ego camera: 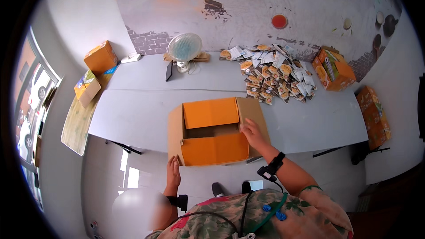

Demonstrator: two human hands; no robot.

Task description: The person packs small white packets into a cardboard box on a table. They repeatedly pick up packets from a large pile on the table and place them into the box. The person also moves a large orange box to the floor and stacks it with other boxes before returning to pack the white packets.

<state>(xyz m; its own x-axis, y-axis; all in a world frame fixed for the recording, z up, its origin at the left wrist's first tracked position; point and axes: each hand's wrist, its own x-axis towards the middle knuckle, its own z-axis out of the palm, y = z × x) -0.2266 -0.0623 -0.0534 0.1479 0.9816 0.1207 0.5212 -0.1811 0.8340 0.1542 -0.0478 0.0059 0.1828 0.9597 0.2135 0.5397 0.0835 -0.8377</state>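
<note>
An orange cardboard box sits at the table's near edge in front of me. Its orange flaps lean inward over a dark gap, while the plain brown side flaps spread outward. My right hand is at the inner edge of the right brown flap, fingers bent; whether it grips the flap cannot be told. Beside the box's near left corner is my left hand, fingers pointing up, nearly flat against the cardboard. Beyond the box, to the right, lies a heap of printed sachets, some showing white backs.
A white fan and a dark phone-like object stand at the back. Orange cartons are at the back right, on a wooden side table at left, and stacked beyond the right table end. The grey table has a lengthwise seam.
</note>
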